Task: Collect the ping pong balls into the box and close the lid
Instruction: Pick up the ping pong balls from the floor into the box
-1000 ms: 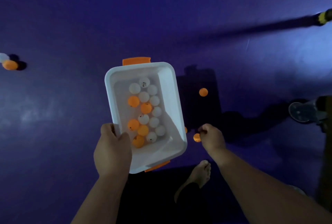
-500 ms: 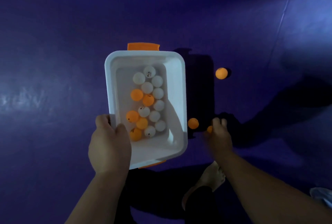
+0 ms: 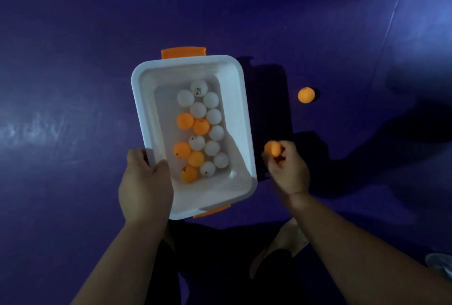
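Box (image 3: 241, 118): white plastic, rectangular with rounded corners, open-topped, no lid fitted; an orange latch tab (image 3: 183, 52) is seen at the far short end and a second orange tab (image 3: 212, 211) at the near end. It is located at the centre of the frame, held above a dark purple floor (image 3: 73, 60).

Contents: a cluster of ping pong balls along the right of the box bottom; white balls (image 3: 199, 88) are counted at about ten, orange balls (image 3: 185, 121) at about five, some with small printed marks.

Loose item: one orange ball on the floor (image 3: 306, 95), right of centre, well apart from the box.

Left hand (image 3: 145, 188): closed around the near left rim of the box, thumb laid inside the wall, fingers wrapped over the outer edge.

Right hand (image 3: 288, 170): just beside the right wall of the box, fingers curled closed on a held orange ball (image 3: 272, 148), which is pinched at the fingertips; the hand is blurred.

A bare foot (image 3: 281, 243) is seen at lower centre.
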### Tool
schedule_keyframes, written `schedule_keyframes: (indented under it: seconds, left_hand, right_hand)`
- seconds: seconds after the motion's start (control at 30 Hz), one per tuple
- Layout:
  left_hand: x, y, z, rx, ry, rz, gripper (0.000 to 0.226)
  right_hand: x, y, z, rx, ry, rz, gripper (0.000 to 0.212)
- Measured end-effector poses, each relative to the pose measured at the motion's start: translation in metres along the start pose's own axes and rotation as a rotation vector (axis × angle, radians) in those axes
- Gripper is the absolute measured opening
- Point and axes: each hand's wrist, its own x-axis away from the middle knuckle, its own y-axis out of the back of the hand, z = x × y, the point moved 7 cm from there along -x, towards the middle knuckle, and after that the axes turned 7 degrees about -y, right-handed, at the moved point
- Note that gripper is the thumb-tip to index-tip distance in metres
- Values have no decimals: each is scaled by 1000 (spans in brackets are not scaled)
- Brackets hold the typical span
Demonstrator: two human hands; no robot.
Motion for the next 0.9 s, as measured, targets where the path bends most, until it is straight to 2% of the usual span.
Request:
schedule_keyframes:
  seconds: [0.1, 0.17, 0.27, 0.43, 0.53, 0.63, 0.7, 0.77, 0.9]
  left_hand:
    - [3, -3, -9, 28, 13, 11, 10]
    - [5, -7, -17, 50, 13, 23, 10]
    - [6, -12, -31, 84, -8, 28, 10]
    - [5, -20, -42, 78, -66, 47, 9]
    - [0, -22, -42, 54, -82, 46, 11]
    - [-3, -21, -40, 33, -91, 21, 11]
    - [-3, -22, -38, 25, -91, 13, 10]
    - [-5, -25, -36, 28, -82, 23, 10]
    - [-7, -27, -31, 41, -71, 33, 10]
  right_hand:
    - [21, 29, 52, -343, 213, -122, 45]
    - [39, 39, 87, -351, 402, -76, 47]
    - [55, 40, 121, -275, 584, 2, 56]
    - [56, 48, 142, -368, 731, -28, 39]
    - [29, 73, 135, -372, 717, -205, 31]
    - [-23, 95, 105, -340, 548, -421, 24]
    - [-56, 101, 83, -240, 409, -494, 22]
    - [-82, 97, 69, -55, 324, -465, 22]
    - [-114, 59, 57, 390, 301, -130, 37]
